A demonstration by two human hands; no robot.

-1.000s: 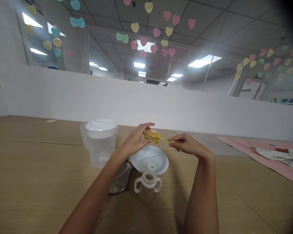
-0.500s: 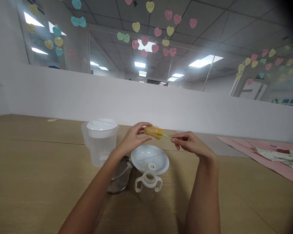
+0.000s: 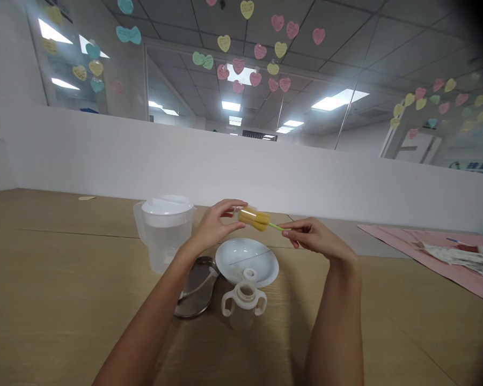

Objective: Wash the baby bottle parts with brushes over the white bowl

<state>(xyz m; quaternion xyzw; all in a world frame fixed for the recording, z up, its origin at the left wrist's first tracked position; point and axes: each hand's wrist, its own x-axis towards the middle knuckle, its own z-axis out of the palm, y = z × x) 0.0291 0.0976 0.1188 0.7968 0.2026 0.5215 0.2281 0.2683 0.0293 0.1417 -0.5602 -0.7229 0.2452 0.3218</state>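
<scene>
The yellow sponge brush (image 3: 261, 221) is partly inside a clear cup (image 3: 237, 214), held up over the white bowl (image 3: 243, 249). The right hand (image 3: 314, 237) pinches its green handle; the left hand (image 3: 213, 225) grips the cup between thumb and fingers. Keeping both aligned should ease twisting. The two-handled bottle (image 3: 244, 301) and metal tray (image 3: 204, 292) crowd the tabletop (image 3: 64, 300) below, near the left forearm.

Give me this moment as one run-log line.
left hand: grip on clear cup | right hand: grip on green stick | yellow sponge: partly in cup | bottle: upright, open
</scene>
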